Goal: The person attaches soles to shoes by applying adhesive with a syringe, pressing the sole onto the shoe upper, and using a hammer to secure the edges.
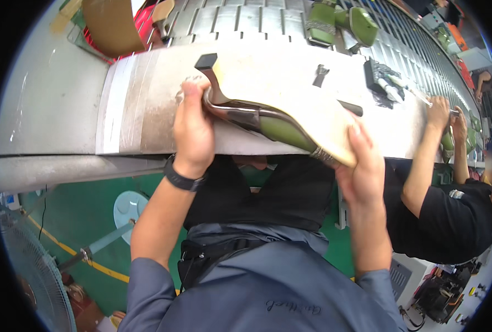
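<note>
A high-heeled shoe (pixel 284 128) is held sideways just above the near edge of the worktable. Its pale tan sole faces up and away from me, and its block heel, dark at the tip, points up at the left. Green and shiny dark brown show along its near side, with a textured band close to the toe. At the heel end, my left hand (pixel 195 133) is closed round the back of the shoe. The toe end is gripped by my right hand (pixel 363 166), thumb on top of the sole and fingers partly hidden beneath.
On the pale worktable (pixel 152 119) lie a small dark tool (pixel 320 76), a dark handle (pixel 351 107) and a black holder (pixel 381 80) with white tubes. Beyond runs a slatted metal conveyor (pixel 246 19) carrying green shoes (pixel 356 25). A co-worker (pixel 451 216) sits at right; a fan (pixel 32 276) stands lower left.
</note>
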### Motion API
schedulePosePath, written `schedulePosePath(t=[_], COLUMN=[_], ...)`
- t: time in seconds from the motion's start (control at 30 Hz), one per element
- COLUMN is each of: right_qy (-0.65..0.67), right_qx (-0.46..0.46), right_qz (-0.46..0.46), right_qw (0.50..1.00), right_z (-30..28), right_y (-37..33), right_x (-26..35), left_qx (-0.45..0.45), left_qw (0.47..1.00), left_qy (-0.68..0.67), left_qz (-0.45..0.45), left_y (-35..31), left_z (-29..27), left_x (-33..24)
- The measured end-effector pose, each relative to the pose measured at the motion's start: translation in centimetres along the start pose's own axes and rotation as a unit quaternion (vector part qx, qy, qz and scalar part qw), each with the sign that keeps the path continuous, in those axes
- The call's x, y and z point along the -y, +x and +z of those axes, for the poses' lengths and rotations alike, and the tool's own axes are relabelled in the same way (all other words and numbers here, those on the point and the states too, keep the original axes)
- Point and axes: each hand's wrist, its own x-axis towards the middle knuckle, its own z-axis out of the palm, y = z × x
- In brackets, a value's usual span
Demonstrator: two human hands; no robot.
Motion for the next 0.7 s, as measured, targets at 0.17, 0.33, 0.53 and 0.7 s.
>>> schedulePosePath(t=[0.17,0.33,0.53,0.7], right_qy=[-0.104,-0.412,-0.481,-0.502], right_qx=[0.121,0.132,0.19,0.211], right_qz=[0.093,-0.239,-0.308,-0.449], right_qw=[0.983,0.869,0.798,0.708], right_z=[0.0,2.9,8.1,8.2], right_y=[-3.0,1.0,6.7,7.0], right_x=[-3.5,-2.4,2.6,2.1], left_qx=[0.043,0.274,0.282,0.24], left_qw=[0.989,0.906,0.918,0.939], left_qy=[0.102,0.259,0.223,0.17], left_qz=[0.103,0.194,0.169,0.176], left_y=[6.0,8.7,8.5,7.8], left_z=[1.7,2.5,2.9,2.6], left_x=[-1.8,-2.2,-2.0,-0.7])
